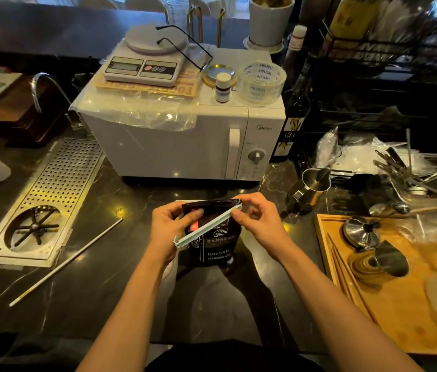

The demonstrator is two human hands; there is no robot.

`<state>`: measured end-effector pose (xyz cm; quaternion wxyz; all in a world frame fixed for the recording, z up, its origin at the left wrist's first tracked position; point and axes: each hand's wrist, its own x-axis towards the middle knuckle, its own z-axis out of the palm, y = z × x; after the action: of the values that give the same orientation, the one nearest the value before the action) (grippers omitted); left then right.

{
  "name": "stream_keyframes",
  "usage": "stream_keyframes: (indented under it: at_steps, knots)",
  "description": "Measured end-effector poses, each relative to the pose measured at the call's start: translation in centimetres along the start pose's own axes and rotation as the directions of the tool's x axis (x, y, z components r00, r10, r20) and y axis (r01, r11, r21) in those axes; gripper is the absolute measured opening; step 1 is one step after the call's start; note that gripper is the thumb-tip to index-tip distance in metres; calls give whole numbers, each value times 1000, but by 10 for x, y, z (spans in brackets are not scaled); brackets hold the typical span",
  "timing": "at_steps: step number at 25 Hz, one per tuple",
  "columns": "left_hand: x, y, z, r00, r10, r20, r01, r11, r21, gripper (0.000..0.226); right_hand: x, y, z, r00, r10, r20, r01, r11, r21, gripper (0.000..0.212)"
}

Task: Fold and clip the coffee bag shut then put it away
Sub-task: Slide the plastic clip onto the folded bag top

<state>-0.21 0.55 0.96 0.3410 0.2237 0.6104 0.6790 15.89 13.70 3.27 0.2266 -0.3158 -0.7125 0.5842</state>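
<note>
A black coffee bag (213, 247) with white lettering stands upright on the dark counter in front of me. A long pale green sealing clip (206, 227) lies diagonally across the bag's upper part, from lower left to upper right. My left hand (169, 230) grips the bag's top left, thumb pressed on its front, with the clip's lower end by the palm. My right hand (256, 216) pinches the clip's upper right end at the bag's top corner. Whether the clip is closed over the bag is unclear.
A white microwave (185, 140) with a kitchen scale (142, 65) on top stands just behind. A perforated metal drain tray (45, 200) and a long white stick (67, 260) lie left. A steel pitcher (311, 183) and wooden tray (389, 296) with metal tools sit right.
</note>
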Motion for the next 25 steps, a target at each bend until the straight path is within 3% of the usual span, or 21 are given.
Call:
stream_keyframes:
  at_steps: [4,8,12,16,21,25]
  knots:
    - [4,-6,0,1000,16,-6,-16,1000,-14,18,10,-3,-2,997,-41,71,47,995,-83,25]
    - [0,-14,9,986,105,-126,-102,994,29,22,12,-3,2,999,-12,46,15,997,-72,23]
    - [-2,-19,17,950,115,-289,-140,988,-67,64,8,-1,9,999,16,-28,-17,1000,-11,21]
    - [-3,-27,17,937,77,-341,-105,992,-65,84,2,4,20,993,35,-112,-28,998,59,23]
    - [-2,-30,19,941,106,-322,-123,992,-33,78,0,7,29,982,39,-185,-31,999,44,24]
    - [-10,-24,10,957,190,-218,-133,959,250,65,-1,9,32,977,31,-212,-34,999,-8,20]
